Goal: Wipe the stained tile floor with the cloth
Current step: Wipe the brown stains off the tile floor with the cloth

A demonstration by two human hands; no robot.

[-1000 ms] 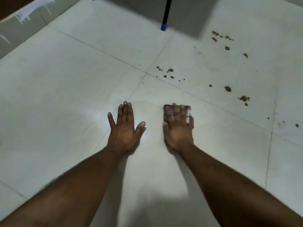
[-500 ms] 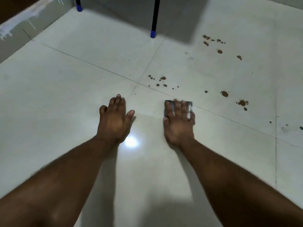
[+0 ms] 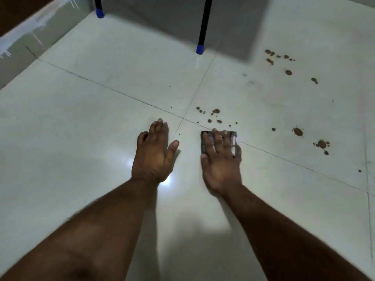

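Observation:
A small folded grey cloth (image 3: 203, 141) lies flat on the pale tile floor (image 3: 101, 110), and my right hand (image 3: 221, 159) presses it down with straight, spread fingers. Only the cloth's far and left edges show past the fingers. Just beyond the cloth sits a cluster of small brown stains (image 3: 213, 115). More brown stains (image 3: 321, 144) spread to the right, and another group (image 3: 284, 63) lies further back. My left hand (image 3: 154, 153) rests flat on the tile to the left of the cloth, holding nothing.
Two black furniture legs with blue feet stand on the floor at the back: a left furniture leg (image 3: 99, 12) and a right furniture leg (image 3: 200, 47). A low wall skirting (image 3: 24, 43) runs along the far left. Dark grout lines cross near the cloth.
Both hands and the cloth have slid forward over the floor toward the nearest stain cluster. The view has shifted, so both furniture legs now show.

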